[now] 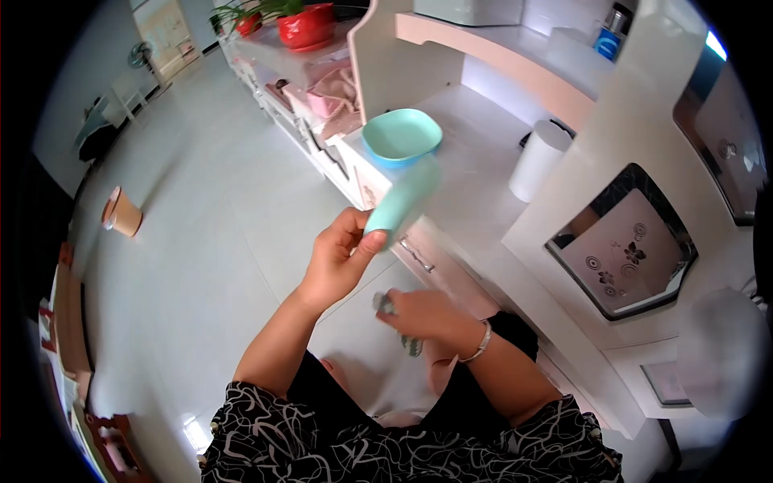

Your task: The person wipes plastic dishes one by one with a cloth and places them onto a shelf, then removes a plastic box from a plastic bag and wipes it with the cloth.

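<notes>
My left hand (338, 258) pinches the edge of a mint-green bowl (403, 201), held up and tilted on its side; motion blurs its far end. Lower and to the right, my right hand (435, 314) is closed around a patterned grey-green cloth (411, 345), which pokes out above and below the fingers. Just beyond the held bowl, a second mint-green bowl (403, 135) with a blue underside rests upright on the white cabinet's counter (467, 121).
A white cylinder (539, 161) stands on the counter, with a blue bottle (612, 36) on the shelf above. Red flowerpots (306, 28) sit on the cabinet further back. A tan bin (121, 213) is on the tiled floor at left. A drawer front (443, 270) is close below the bowl.
</notes>
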The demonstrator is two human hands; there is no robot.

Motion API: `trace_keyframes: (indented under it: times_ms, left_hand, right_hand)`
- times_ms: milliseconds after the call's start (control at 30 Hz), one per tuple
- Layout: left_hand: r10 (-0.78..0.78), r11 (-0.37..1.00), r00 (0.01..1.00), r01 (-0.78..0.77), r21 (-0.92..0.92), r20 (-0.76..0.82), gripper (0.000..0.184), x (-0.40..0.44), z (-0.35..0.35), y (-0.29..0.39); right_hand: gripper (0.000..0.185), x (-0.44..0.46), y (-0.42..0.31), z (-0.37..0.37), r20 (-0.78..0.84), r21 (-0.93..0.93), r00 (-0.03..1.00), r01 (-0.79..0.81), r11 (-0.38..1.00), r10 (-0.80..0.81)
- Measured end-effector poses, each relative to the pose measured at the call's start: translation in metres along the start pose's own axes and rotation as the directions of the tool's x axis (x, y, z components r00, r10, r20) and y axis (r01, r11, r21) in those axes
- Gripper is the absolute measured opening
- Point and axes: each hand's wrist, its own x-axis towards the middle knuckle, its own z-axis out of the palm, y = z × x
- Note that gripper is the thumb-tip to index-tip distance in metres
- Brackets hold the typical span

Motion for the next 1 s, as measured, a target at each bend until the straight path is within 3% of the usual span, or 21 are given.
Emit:
trace_keyframes:
  times_ms: [33,100,167,233,267,333,367,433,467,500,567,633,667,700,733,767,800,867,900,1000]
  left_hand:
    - [-0.176,0.963,0.984,0.172,-0.207,-0.003,0.014,-0.011,-0.01,-0.001]
    - [-0.239,0.953,0.969,0.221,-0.206,-0.063,0.019,-0.031,-0.022,-0.006]
    - [-0.453,0.874,0.872,0.393,-0.285,-0.185,0.022,-0.052,-0.032,-0.015]
    - [-0.534,0.833,0.822,0.469,-0.296,-0.2,0.025,-0.072,-0.042,-0.019]
    - [-0.557,0.818,0.813,0.501,-0.283,-0.171,0.024,-0.082,-0.047,-0.028]
    - [-0.585,0.797,0.796,0.53,-0.29,-0.154,0.022,-0.097,-0.05,-0.033]
    - [-0.596,0.778,0.8,0.555,-0.295,-0.07,0.022,-0.099,-0.051,-0.031]
    - [-0.625,0.722,0.775,0.62,-0.307,0.096,0.018,-0.103,-0.054,-0.028]
    - [-0.529,0.777,0.842,0.531,-0.339,0.106,0.019,-0.108,-0.047,-0.027]
    - [-0.428,0.819,0.897,0.439,-0.369,0.116,0.023,-0.115,-0.04,-0.026]
    - [-0.481,0.747,0.859,0.507,-0.431,0.176,0.031,-0.126,-0.044,-0.031]
    - [-0.416,0.746,0.86,0.509,-0.43,0.296,0.031,-0.126,-0.048,-0.025]
    - [-0.378,0.734,0.885,0.465,-0.496,0.271,0.022,-0.125,-0.048,-0.018]
    - [-0.379,0.729,0.884,0.467,-0.5,0.273,0.022,-0.124,-0.048,-0.016]
    - [-0.356,0.702,0.896,0.445,-0.557,0.266,0.016,-0.123,-0.05,-0.015]
    - [-0.336,0.671,0.906,0.423,-0.609,0.258,0.01,-0.122,-0.051,-0.014]
    - [-0.356,0.655,0.909,0.407,-0.636,0.215,0.007,-0.118,-0.052,-0.009]
    - [-0.346,0.612,0.922,0.363,-0.703,0.174,0.006,-0.113,-0.055,-0.008]
    - [-0.334,0.57,0.934,0.31,-0.761,0.13,0.005,-0.111,-0.056,-0.01]
    - [-0.362,0.508,0.925,0.302,-0.807,0.119,0.007,-0.104,-0.055,-0.014]
  right_hand:
    - [0.041,-0.001,-0.002,-0.005,-0.059,0.055,0.996,-0.059,0.997,0.062]
    - [0.043,-0.006,-0.005,-0.018,-0.118,0.114,0.988,-0.083,0.99,0.096]
    - [0.045,-0.005,-0.002,-0.018,-0.172,0.179,0.975,-0.111,0.978,0.142]
    - [0.041,0.002,0.003,-0.011,-0.443,0.417,0.874,0.003,0.909,0.2]
    - [0.041,0.001,0.002,-0.01,-0.432,0.407,0.88,-0.002,0.914,0.195]
    - [0.034,-0.007,-0.011,-0.014,-0.421,0.758,0.882,0.214,0.616,0.212]
    - [0.034,-0.003,-0.014,-0.007,-0.415,0.75,0.887,0.208,0.628,0.202]
    - [0.034,0.008,-0.022,0.018,-0.65,0.511,0.746,0.568,0.645,-0.142]
    - [0.037,0.013,-0.029,0.027,-0.663,0.229,0.657,0.633,0.739,-0.358]
    - [0.04,0.016,-0.039,0.035,-0.604,-0.072,0.565,0.664,0.744,-0.562]
    - [0.041,0.006,-0.054,0.037,-0.595,-0.144,0.584,0.598,0.789,-0.552]
    - [0.039,0.004,-0.055,0.033,-0.656,-0.044,0.566,0.632,0.774,-0.499]
    - [0.035,0.011,-0.048,0.035,-0.737,-0.051,0.49,0.645,0.762,-0.465]
    - [0.035,0.016,-0.041,0.035,-0.735,-0.049,0.496,0.642,0.765,-0.463]
    - [0.033,0.018,-0.033,0.035,-0.717,0.267,0.666,0.537,0.8,-0.208]
    - [0.032,0.02,-0.026,0.034,-0.604,0.556,0.796,0.379,0.739,0.046]
    - [0.031,0.023,-0.02,0.03,-0.558,0.698,0.822,0.393,0.599,0.111]
    - [0.031,0.023,-0.02,0.024,-0.432,0.896,0.886,0.401,0.188,0.17]
    - [0.031,0.02,-0.023,0.022,-0.426,0.899,0.888,0.395,0.189,0.172]
    - [0.028,0.015,-0.03,0.016,-0.328,0.944,0.929,0.328,0.028,0.169]
